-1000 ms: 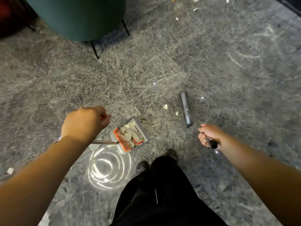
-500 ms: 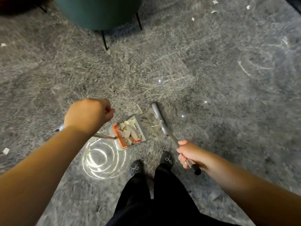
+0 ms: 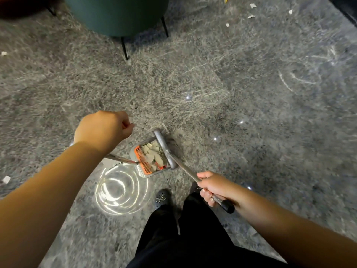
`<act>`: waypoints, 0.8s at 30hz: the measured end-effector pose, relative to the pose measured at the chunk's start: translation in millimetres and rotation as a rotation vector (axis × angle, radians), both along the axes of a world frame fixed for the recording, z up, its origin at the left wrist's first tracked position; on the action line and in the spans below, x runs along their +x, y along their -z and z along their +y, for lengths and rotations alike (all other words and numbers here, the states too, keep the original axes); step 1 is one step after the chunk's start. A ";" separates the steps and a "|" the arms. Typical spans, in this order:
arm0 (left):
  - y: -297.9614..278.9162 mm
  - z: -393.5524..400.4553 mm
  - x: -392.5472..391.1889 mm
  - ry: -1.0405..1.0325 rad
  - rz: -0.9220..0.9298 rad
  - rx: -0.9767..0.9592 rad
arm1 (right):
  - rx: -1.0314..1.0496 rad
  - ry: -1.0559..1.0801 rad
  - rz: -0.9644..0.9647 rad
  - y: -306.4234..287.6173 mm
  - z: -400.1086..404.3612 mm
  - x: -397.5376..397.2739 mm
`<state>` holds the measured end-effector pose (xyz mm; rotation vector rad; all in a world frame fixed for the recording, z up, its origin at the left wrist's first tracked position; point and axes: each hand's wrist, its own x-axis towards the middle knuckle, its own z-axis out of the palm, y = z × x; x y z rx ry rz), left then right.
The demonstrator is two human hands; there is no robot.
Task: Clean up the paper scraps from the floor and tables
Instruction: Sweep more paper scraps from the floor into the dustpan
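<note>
Two hands busy, I read it like this. R hand [image 3: 213, 187] has fingers [image 3: 205, 195] wrapped tight round the broom [image 3: 185, 167] shaft, near its black end cap, knuckles facing me. Shaft runs up-left from that grip to the broom head, w/ the head's long axis lying along the pan [image 3: 152, 158] mouth, touching or just over its right edge; can't tell which. L hand [image 3: 102, 130] is a closed fist on what I take to be the pan's handle, the grip itself hidden under the fist; the metal rod comes out below the wrist and runs right to the pan. Pan sits on the floor [image 3: 251, 113] between both hands, just ahead of the shoes [image 3: 160, 198], already holding a pile of scraps [image 3: 152, 155] beside its orange comb.

Key relation for the next move, imo: loose scraps [image 3: 252, 8] left in view lie far up-right, well apart from the broom head, w/ two more [image 3: 5, 178] off to the left near the L forearm. R hand and broom are nearer the far group, so the reach goes away from me, up-right. Green chair [image 3: 117, 14] stands top-left, clear of that path.
</note>
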<state>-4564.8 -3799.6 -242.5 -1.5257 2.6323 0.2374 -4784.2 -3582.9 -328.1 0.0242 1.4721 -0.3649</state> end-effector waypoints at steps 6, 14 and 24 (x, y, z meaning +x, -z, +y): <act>-14.3 4.5 2.5 -0.098 0.098 -0.013 | -0.031 0.147 0.058 -29.5 3.8 -20.1; -35.3 -1.0 -51.2 -0.040 0.238 -0.062 | -0.172 0.334 0.125 -69.7 -1.9 -59.9; -66.0 -38.8 -202.6 0.043 0.336 -0.080 | -0.287 0.594 0.195 -100.6 -15.5 -178.6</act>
